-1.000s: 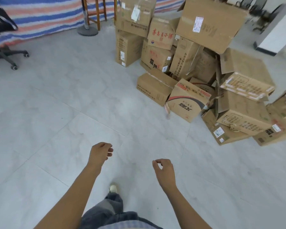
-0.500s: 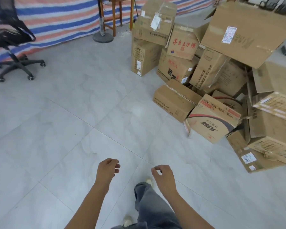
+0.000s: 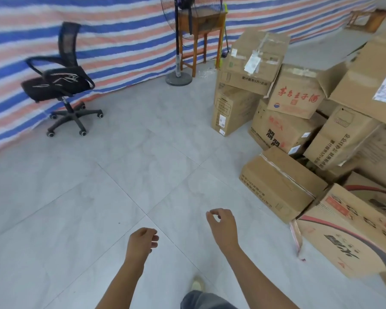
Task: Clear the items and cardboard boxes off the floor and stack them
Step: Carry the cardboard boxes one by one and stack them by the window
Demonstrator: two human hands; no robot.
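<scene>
A heap of brown cardboard boxes fills the right side. Nearest lie a long low box point(image 3: 283, 186) on the tiles and a box with red and black print point(image 3: 352, 233) at the lower right. Behind them a box with red characters point(image 3: 296, 94) sits on a box with black characters point(image 3: 281, 128), and a taped box point(image 3: 254, 61) tops a small upright box point(image 3: 230, 110). My left hand point(image 3: 142, 241) and my right hand point(image 3: 223, 226) hang over the floor with loosely curled fingers, holding nothing, left of the heap.
A black office chair point(image 3: 60, 85) stands at the left by a striped blue, orange and white tarp wall point(image 3: 112, 36). A pedestal fan point(image 3: 178, 74) and a wooden stool point(image 3: 201, 25) stand at the back. My foot point(image 3: 197, 284) is on grey tiles.
The view has swung left and up: the boxes slid to the right of the frame and the office chair and fan came into view. Both hands stay empty and loosely curled.
</scene>
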